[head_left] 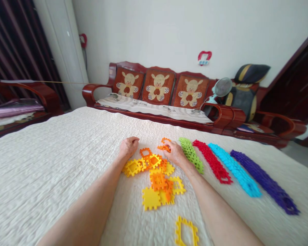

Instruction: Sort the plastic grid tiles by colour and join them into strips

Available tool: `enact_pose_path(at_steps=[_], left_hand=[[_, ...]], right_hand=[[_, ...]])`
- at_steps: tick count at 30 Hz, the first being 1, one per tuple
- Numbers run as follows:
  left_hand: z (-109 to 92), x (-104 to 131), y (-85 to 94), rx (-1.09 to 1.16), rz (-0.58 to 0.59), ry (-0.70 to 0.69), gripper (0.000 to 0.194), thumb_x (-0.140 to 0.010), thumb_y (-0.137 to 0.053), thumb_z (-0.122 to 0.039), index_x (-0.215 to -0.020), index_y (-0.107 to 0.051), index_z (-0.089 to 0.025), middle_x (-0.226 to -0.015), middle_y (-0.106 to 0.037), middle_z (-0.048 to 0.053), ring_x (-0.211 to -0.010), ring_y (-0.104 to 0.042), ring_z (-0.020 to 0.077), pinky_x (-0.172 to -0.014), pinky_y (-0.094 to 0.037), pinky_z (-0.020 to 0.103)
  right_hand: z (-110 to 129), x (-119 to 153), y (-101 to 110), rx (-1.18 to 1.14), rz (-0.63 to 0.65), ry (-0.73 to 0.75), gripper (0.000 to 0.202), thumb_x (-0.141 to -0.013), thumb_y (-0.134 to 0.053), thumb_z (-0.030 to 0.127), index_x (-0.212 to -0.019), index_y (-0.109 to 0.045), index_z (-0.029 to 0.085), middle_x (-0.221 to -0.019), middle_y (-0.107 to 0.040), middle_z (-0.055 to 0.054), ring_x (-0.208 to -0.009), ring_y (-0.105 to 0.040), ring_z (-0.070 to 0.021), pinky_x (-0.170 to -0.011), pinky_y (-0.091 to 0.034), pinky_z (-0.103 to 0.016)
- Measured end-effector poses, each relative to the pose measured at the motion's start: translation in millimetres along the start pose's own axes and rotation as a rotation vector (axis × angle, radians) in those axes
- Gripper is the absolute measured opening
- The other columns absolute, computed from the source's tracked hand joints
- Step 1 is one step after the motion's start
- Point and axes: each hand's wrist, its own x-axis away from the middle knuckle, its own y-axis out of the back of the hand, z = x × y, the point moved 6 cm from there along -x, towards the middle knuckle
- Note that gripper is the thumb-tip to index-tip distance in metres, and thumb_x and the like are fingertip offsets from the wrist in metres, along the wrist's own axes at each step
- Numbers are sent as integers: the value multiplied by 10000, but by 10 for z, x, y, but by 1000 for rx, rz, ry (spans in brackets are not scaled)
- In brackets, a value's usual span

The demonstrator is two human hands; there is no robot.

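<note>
My right hand [174,152] is closed on an orange interlocking tile [163,148], beside a second orange tile [165,140] lying just beyond it. On the left of the pile, my left hand [129,146] rests on the bedspread with its fingers curled in; whether anything is inside them is hidden. Between my forearms lies a loose heap of yellow and orange notched tiles, among them a solid yellow tile [151,198], an orange tile [158,181] and an orange frame tile [145,152]. A yellow frame tile [187,231] lies apart, nearest me.
Right of my right arm, tiles lie in overlapping rows by colour: a green row [191,153], a red row [212,161], a light blue row [234,169] and a purple row [265,181]. A quilted cream bedspread [53,164] lies underneath. Beyond stands a wooden sofa [227,118].
</note>
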Motion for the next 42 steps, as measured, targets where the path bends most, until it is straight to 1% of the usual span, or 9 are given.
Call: enact_pose_path(at_steps=[4, 7, 10, 13, 16, 23, 34, 39, 42], left_hand=[[5, 1, -3, -3, -7, -7, 310, -782, -462, -284, -965, -707, -237, -890, -718, 12, -831, -638, 158, -790, -460, 235], [9, 3, -8, 8, -14, -14, 310, -781, -461, -280, -964, -707, -238, -899, -718, 10, -837, -638, 155, -788, -459, 230], [9, 6, -15, 19, -13, -17, 314, -783, -453, -280, -961, -707, -234, -898, -718, 14, -827, -640, 155, -778, -461, 230], [5, 9, -10, 17, -10, -10, 319, -788, -445, -285, -965, -706, -236, -896, -718, 18, -819, -642, 157, -769, -463, 234], [-7, 12, 3, 9, -1, 1, 321, -791, -444, -280, -973, -705, -235, -903, -718, 20, -834, -643, 159, -772, -465, 235], [-48, 25, 25, -14, 13, -8, 320, -792, -447, -262, -978, -705, -228, -979, -709, 24, -908, -635, 166, -816, -460, 233], [-59, 33, 27, -35, 22, 2, 316, -802, -444, -267, -980, -703, -233, -999, -705, 16, -937, -628, 159, -841, -455, 223], [-73, 39, 39, -40, 29, 12, 318, -799, -444, -267, -980, -703, -239, -999, -705, 16, -929, -631, 167, -827, -461, 231], [-72, 35, 36, -39, 33, 20, 314, -797, -449, -261, -980, -703, -242, -1005, -704, 14, -938, -629, 170, -822, -462, 233]], right_hand=[[100, 9, 74, -22, -41, 69, 293, -688, -564, 181, -975, -616, 156, -1079, -581, -112, -1037, -525, -209, -913, -393, -332], [275, 123, 309, -35, -59, 66, 242, -722, -542, 205, -951, -613, 172, -999, -596, -80, -923, -551, -178, -846, -410, -309], [537, 389, 483, -14, 203, 77, 113, -765, -530, 275, -754, -606, 193, -767, -598, -11, -700, -537, -131, -678, -398, -260], [759, 728, 632, 1, 348, 26, 295, -707, -623, 432, -879, -591, 195, -820, -592, -23, -710, -526, -142, -634, -376, -258], [883, 987, 596, 46, 445, -25, 404, -665, -650, 468, -945, -562, 190, -913, -574, -55, -809, -534, -181, -703, -394, -293], [877, 1127, 418, 40, 562, 30, 363, -651, -596, 233, -1001, -523, 173, -1005, -520, -68, -955, -512, -195, -856, -393, -314], [951, 1076, 520, -123, 450, 66, 287, -673, -504, 94, -933, -545, 209, -970, -511, -22, -849, -521, -126, -770, -408, -252], [656, 866, 491, -265, 363, -127, 409, -689, -578, 201, -1096, -548, 217, -1085, -552, -46, -824, -560, -136, -751, -447, -275], [436, 535, 505, -228, 206, -163, 353, -691, -569, 206, -1044, -572, 199, -1062, -581, -50, -820, -572, -147, -765, -455, -296]])
